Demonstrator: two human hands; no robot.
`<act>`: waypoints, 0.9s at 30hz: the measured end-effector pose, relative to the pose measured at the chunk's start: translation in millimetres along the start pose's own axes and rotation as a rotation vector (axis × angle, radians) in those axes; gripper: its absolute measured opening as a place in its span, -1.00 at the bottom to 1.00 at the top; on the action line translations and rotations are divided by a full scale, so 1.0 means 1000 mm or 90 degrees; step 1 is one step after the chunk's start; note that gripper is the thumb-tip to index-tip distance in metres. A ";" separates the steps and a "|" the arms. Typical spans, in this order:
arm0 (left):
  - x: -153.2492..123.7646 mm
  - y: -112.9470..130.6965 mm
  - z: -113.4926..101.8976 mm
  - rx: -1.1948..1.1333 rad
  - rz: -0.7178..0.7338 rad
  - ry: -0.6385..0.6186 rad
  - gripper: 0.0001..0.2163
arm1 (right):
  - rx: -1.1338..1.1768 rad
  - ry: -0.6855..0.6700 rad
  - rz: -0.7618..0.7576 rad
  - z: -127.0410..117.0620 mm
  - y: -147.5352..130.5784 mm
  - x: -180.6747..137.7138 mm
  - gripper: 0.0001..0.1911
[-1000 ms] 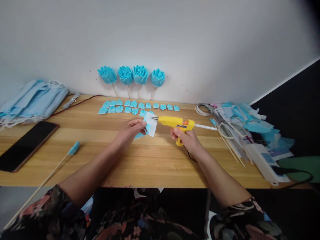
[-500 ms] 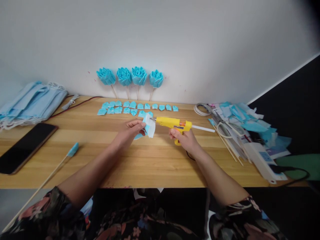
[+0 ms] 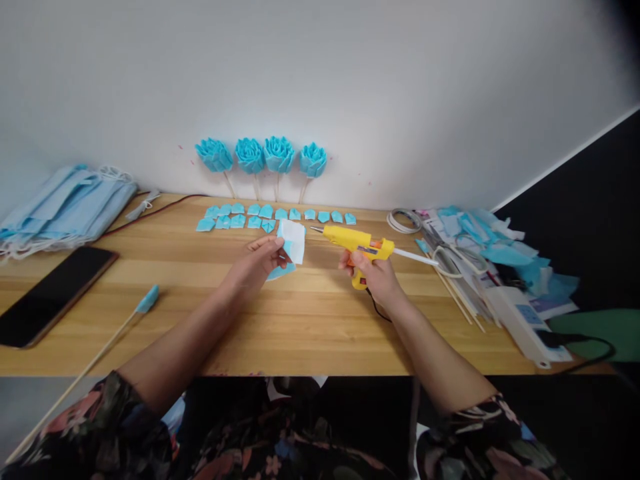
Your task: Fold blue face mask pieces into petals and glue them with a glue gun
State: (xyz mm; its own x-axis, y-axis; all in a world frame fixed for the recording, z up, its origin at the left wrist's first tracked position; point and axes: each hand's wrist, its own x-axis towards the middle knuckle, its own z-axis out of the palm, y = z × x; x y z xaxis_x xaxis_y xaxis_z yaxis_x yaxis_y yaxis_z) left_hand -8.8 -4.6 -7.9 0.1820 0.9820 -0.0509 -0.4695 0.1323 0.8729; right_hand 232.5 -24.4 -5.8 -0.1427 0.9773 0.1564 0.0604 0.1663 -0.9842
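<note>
Between the thumb and fingers of my left hand is a folded piece of blue and white mask fabric, held up over the table. Another blue fabric piece lies just beneath it. My right hand grips a yellow hot glue gun, its metal nozzle pointing left, a short gap from the fabric. A white glue stick sticks out of the gun's back. Behind my hands, small folded blue petals lie in two rows.
Several blue fabric roses on sticks lean against the wall. To the left are stacked masks, a phone and a blue-tipped stick. On the right lie scissors, fabric scraps and a power strip.
The glue gun has moved right and its nozzle has come away from the fabric. My left hand has shifted slightly left with the piece, which shows more of its white side.
</note>
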 end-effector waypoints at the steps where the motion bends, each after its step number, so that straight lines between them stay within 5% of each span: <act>1: 0.000 0.000 0.000 0.001 0.000 0.000 -0.79 | 0.004 -0.006 -0.002 0.000 0.000 0.000 -0.56; 27: -0.002 -0.001 0.003 0.030 -0.019 -0.004 -0.78 | 0.019 -0.025 -0.011 -0.002 0.005 -0.001 -0.56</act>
State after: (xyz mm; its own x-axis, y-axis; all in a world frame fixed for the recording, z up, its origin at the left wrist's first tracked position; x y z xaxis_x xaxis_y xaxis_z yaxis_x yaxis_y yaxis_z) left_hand -6.2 -6.8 -7.4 0.2006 0.9768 -0.0748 -0.4226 0.1552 0.8929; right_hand 234.6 -23.8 -10.8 -0.1824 0.9683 0.1707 0.0282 0.1787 -0.9835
